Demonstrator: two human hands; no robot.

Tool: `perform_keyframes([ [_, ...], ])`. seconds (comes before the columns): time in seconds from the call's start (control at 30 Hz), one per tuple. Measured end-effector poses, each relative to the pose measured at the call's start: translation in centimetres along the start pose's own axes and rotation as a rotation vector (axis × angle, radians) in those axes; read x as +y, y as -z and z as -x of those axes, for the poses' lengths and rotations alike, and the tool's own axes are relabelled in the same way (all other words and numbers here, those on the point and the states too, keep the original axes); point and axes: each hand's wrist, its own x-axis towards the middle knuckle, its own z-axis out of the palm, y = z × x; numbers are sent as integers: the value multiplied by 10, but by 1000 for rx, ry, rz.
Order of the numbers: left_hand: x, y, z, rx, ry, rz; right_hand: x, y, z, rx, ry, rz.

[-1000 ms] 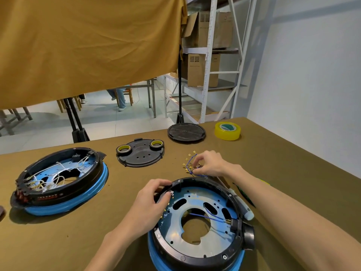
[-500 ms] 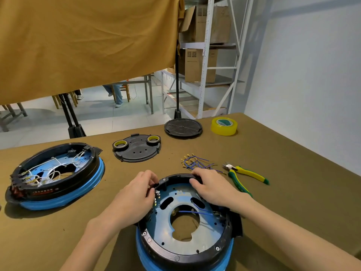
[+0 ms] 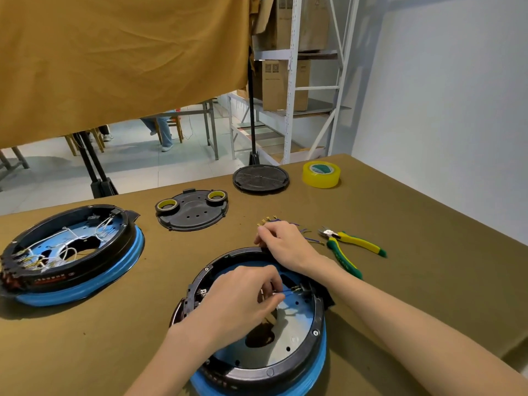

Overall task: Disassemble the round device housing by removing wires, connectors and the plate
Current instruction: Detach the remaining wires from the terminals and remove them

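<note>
The round device housing [image 3: 297, 364], black with a blue base ring, lies in front of me with its grey plate [image 3: 288, 335] showing inside. My left hand [image 3: 237, 304] reaches over the plate and pinches a thin blue wire [image 3: 287, 292] that runs to a connector [image 3: 300, 289] at the right inner rim. My right hand [image 3: 281, 242] rests on the housing's far rim, fingers curled over it. Behind that hand lies a small heap of removed blue wires with brass terminals [image 3: 285, 222].
A second housing [image 3: 71, 252] full of white wires sits at the left. A black cover plate [image 3: 193, 210] carrying two tape rolls, a round black stand base [image 3: 260, 178] and a yellow tape roll [image 3: 321, 174] lie further back. Yellow-green cutters [image 3: 347, 247] lie to the right.
My left hand moved from the housing's left rim to the blue wire inside. My right hand shifted to the far rim. The housing turned and slid a little to the right.
</note>
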Motion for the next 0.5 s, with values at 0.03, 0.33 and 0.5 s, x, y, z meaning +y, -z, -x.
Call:
perform_keyframes([
  [0.03,1,-2,-4,3,6,2,1,0,0,8,-3,-2],
  [0.33,5,-17,-16,107,-53,-44,2,-5,-2,1,4,5],
  [0.5,2,-20,-18,156,-60,-13,3,-5,0,33,-17,-22],
])
